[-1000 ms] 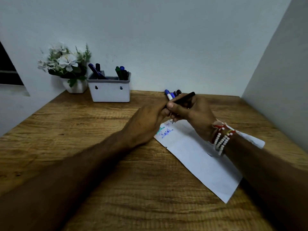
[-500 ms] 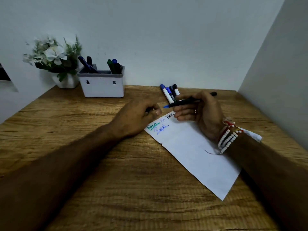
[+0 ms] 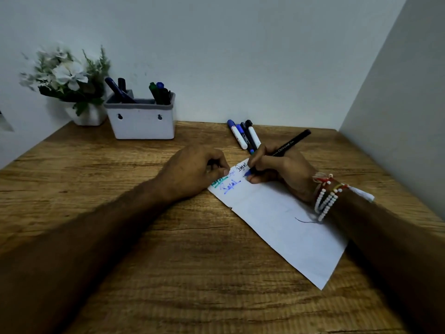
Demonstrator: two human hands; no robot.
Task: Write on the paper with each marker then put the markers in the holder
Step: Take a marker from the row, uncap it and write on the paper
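The black marker (image 3: 289, 145) is what I'm watching in the head view, the only view I have. It sits in the right hand (image 3: 281, 173), whose fingers pinch it low on the barrel in a writing grip. Its blue tip is at the far end of the paper (image 3: 277, 213), just beside the black word already there. Its long axis runs on a diagonal and is tilted, not upright. The tip points down and to the left onto the sheet, and the tail rises away to the right, toward the corner of the walls. The left hand (image 3: 195, 172) rests at the paper's far left corner with fingers curled. I cannot tell whether something dark is held inside them. My worry is the sheet: it looks pinned only at that one corner, so I judge a firm stroke could swivel it on the table (image 3: 168, 261) and skew the line. The tip is also close enough to the earlier words that the new writing may overlap them. The beaded bracelets (image 3: 325, 201) and wrist lie on the paper and could smear wet ink. The loose markers (image 3: 243, 136) lie just beyond the knuckles, so a careless sweep could roll them. The holder (image 3: 142, 121) stands well apart, back left.
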